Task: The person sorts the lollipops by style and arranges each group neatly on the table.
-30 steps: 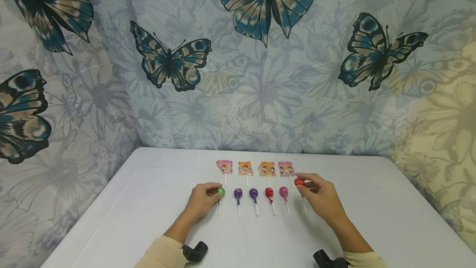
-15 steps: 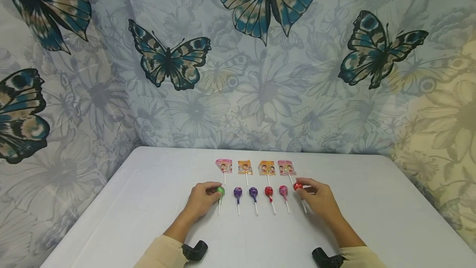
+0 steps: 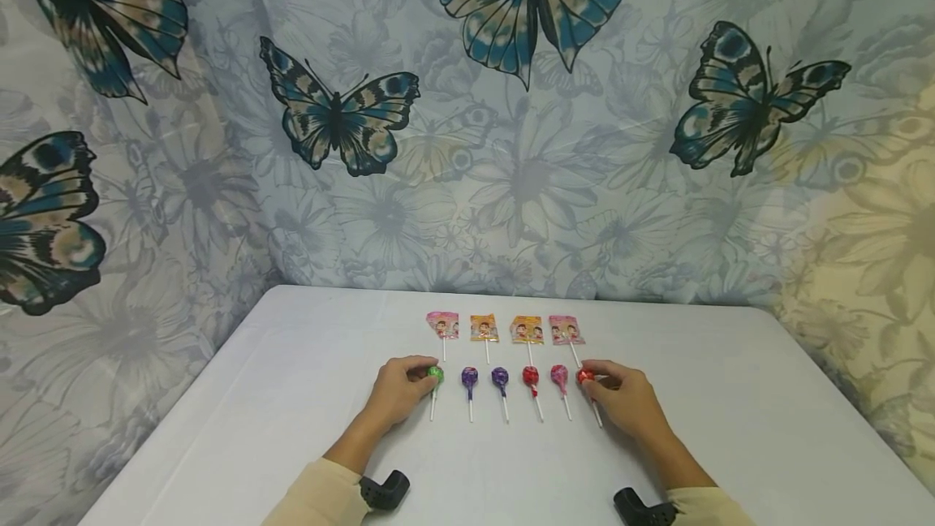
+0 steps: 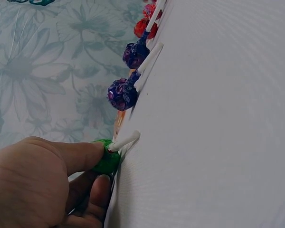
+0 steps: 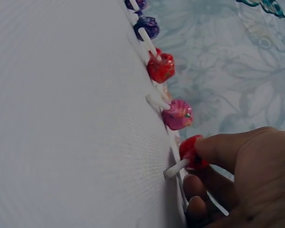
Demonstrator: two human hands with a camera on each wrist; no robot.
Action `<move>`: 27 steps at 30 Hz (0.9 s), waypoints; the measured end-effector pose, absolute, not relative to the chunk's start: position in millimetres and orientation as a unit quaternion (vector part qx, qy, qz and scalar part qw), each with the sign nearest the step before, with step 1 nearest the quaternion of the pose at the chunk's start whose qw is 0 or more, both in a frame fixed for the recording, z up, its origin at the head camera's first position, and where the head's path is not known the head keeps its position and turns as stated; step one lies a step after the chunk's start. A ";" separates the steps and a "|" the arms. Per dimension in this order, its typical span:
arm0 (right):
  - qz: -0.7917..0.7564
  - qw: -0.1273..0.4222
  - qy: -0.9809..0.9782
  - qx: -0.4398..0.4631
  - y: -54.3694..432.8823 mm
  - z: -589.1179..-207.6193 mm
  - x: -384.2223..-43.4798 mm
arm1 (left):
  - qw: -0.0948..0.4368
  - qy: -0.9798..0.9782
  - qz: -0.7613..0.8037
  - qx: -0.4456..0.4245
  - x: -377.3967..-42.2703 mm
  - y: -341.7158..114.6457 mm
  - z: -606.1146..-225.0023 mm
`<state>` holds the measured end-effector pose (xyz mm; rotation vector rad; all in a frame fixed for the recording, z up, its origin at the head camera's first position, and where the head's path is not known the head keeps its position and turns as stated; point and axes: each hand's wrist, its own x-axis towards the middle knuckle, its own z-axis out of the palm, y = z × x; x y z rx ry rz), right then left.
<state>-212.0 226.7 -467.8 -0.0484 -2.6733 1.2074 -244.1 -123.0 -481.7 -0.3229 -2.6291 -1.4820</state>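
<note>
My left hand (image 3: pixel 400 388) pinches the head of a green lollipop (image 4: pixel 107 160) at the left end of a row on the white table. At the right end, my right hand (image 3: pixel 626 398) pinches the head of a red lollipop (image 5: pixel 190 151), its white stick pointing towards me. Between the hands lie two purple lollipops (image 3: pixel 470 377) (image 3: pixel 500 378), another red lollipop (image 3: pixel 530 377) and a pink lollipop (image 3: pixel 559 375), all with sticks towards me. In the right wrist view the pink lollipop (image 5: pixel 177 114) sits just beyond the held red one.
Behind this row lies a second row of flat-wrapped lollipops: a pink one (image 3: pixel 442 325), two orange ones (image 3: pixel 484 328) (image 3: pixel 527 329) and another pink one (image 3: pixel 566 329). Butterfly-patterned cloth (image 3: pixel 467 209) hangs behind the white table (image 3: pixel 307 331).
My right hand has moved a little towards me with the red lollipop, bringing its head level with the row. The left hand stays on the green lollipop.
</note>
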 end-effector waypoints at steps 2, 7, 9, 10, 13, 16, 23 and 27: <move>0.400 0.104 -0.910 -0.017 226.6 -468.7 -211.4 | 0.053 -0.865 -0.487 -0.107 -244.3 -122.4 -481.9; 0.384 0.106 -0.917 -0.018 225.7 -469.2 -210.6 | 0.054 -0.865 -0.486 -0.110 -244.7 -121.9 -482.1; 0.378 0.107 -0.919 -0.017 225.1 -469.1 -210.3 | 0.054 -0.865 -0.487 -0.110 -244.9 -122.1 -482.0; 0.375 0.108 -0.920 -0.017 224.7 -469.0 -210.2 | 0.054 -0.865 -0.487 -0.108 -244.9 -122.2 -482.0; 0.371 0.112 -0.922 -0.012 223.8 -469.2 -210.6 | 0.053 -0.865 -0.488 -0.104 -245.0 -122.9 -481.8; 0.372 0.115 -0.921 -0.008 223.4 -469.2 -211.5 | 0.052 -0.866 -0.487 -0.102 -244.7 -123.6 -481.6; 0.372 0.112 -0.922 -0.009 224.4 -468.8 -211.2 | 0.053 -0.862 -0.492 -0.107 -243.6 -123.9 -480.0; 0.375 0.114 -0.920 -0.013 225.2 -469.3 -210.2 | 0.053 -0.862 -0.492 -0.107 -243.0 -122.8 -479.5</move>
